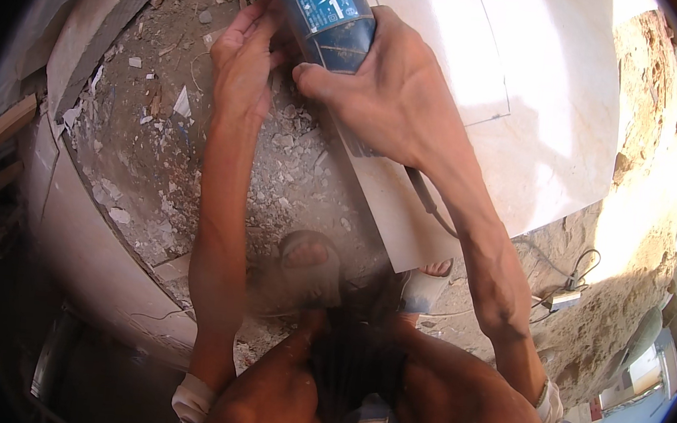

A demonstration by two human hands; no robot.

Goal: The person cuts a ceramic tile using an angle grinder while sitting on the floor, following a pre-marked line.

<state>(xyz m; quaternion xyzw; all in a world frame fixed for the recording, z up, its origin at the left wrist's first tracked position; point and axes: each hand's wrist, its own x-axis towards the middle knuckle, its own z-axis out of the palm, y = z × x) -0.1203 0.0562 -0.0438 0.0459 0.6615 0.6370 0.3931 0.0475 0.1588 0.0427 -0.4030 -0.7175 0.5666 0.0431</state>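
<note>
Gripping a blue corded power tool (328,9), the right hand (393,87) is clamped around the lower end of its barrel-shaped body, thumb pressed across toward the left side. The tool sits over the upper part of the left edge of a large pale tile (553,150), its far end cut off by the top of the view. The left hand (243,62) is apart from the right one, raised just beside the tool's left flank with the fingers bent; their tips are partly hidden, so I cannot tell whether they touch the tool or hold anything. A thin dark line (487,120) is marked on the tile, turning a corner near the middle of its surface, and bright sunlight falls across the upper part. From below the right wrist a dark cord (428,199) runs down over the tile's lower edge. Beyond the tile's left edge, the dirt floor (149,167) is strewn with pale rubble, among it a pointed white shard (182,101). Near the tile's lower corner are two sandaled feet, the left sandal (310,277) well in sight and the right sandal (426,292) partly covered by the tile.
</note>
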